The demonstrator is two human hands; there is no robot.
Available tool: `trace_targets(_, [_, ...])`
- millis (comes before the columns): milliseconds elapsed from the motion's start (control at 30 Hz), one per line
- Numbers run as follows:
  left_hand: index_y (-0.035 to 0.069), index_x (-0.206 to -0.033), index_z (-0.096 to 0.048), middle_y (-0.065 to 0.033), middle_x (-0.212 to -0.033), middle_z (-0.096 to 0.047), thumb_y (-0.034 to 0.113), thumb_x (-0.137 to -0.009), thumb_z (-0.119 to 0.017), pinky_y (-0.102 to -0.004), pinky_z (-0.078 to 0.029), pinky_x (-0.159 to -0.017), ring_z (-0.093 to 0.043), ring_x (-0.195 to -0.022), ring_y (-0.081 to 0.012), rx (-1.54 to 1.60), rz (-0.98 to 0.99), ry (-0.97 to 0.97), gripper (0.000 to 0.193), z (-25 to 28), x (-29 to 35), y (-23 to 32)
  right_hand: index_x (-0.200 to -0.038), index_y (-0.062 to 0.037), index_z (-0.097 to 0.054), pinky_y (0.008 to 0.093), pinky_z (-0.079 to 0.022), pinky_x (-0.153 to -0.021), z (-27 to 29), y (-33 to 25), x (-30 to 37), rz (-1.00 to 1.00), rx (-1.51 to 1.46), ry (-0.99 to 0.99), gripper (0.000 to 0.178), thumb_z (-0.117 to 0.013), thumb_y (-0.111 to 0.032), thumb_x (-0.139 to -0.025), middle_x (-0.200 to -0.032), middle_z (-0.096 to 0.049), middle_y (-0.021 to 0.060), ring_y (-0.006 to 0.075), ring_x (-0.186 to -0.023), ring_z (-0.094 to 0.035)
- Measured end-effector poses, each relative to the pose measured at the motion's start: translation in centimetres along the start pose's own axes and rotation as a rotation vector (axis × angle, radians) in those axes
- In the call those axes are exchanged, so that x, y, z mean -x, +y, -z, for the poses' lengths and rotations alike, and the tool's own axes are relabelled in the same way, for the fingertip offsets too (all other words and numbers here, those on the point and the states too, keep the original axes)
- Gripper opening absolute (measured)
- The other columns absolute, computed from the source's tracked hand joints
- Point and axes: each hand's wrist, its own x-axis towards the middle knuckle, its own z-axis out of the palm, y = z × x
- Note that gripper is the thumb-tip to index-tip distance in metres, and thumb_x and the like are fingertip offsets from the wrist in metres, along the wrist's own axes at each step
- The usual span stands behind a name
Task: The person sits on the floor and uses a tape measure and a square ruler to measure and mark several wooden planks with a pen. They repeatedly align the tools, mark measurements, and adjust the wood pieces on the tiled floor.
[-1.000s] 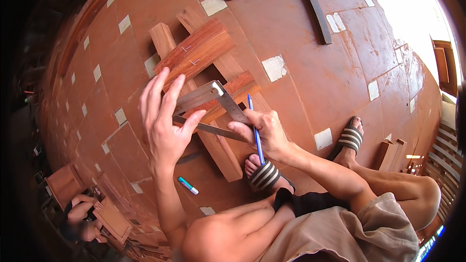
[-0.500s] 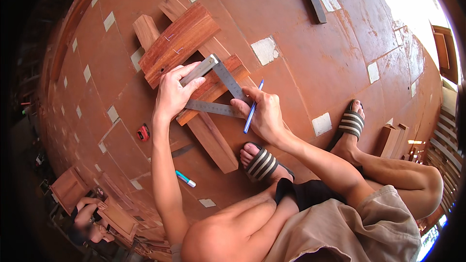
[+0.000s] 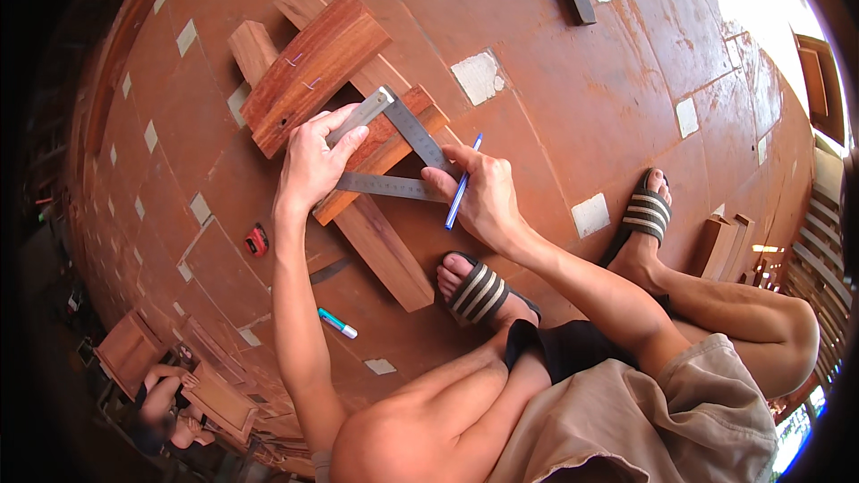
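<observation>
My left hand (image 3: 309,161) grips the thick metal stock of a try square (image 3: 365,116), over a short reddish wooden block (image 3: 386,145). From the corner, the square's blade slopes down to my right hand (image 3: 483,192). That hand is closed on one end of a steel ruler (image 3: 389,185), with thumb and fingers also at the blade's end. A blue pen (image 3: 463,183) is tucked between its fingers. The ruler's other end lies by the block's near edge, below my left hand. Under the block run two long wooden bars (image 3: 385,255), partly hidden.
A wider wooden piece (image 3: 318,67) with pen marks lies across the bars farther off. Left on the tiled floor are a red tape measure (image 3: 257,240) and a teal-and-white marker-like tube (image 3: 337,323). Another person (image 3: 165,402) sits far left among wooden panels.
The view has shifted slightly, so the wood and both hands appear a little farther left and up. Both hands keep the same holds on the square, ruler and pen.
</observation>
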Motion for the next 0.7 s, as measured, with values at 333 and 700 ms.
trace_targets(333, [-0.002,-0.129,-0.071,-0.0169,-0.114,-0.075,0.026,-0.097,-0.076,-0.0369,-0.055,-0.092,-0.072,-0.104,-0.0242,0.086,0.028,-0.003,0.043,-0.2,-0.1,-0.2,-0.113,0.0015,-0.073,0.0419,-0.058,-0.067,0.3,0.0,0.0,-0.037,-0.001,0.002,0.034,-0.079,-0.025,-0.093,-0.079,-0.074,0.0218,0.0329,-0.069,-0.075])
trace_targets(700, [-0.001,-0.129,-0.071,-0.0179,-0.113,-0.075,0.026,-0.096,-0.076,-0.0371,-0.054,-0.092,-0.073,-0.103,-0.0259,0.064,0.002,-0.004,0.043,-0.2,-0.1,-0.7,-0.108,0.0028,-0.07,0.0336,-0.056,-0.071,4.9,-0.2,-6.4,-0.014,-0.181,0.227,0.036,-0.058,-0.031,-0.108,-0.081,-0.077,0.0106,0.0165,-0.072,-0.071])
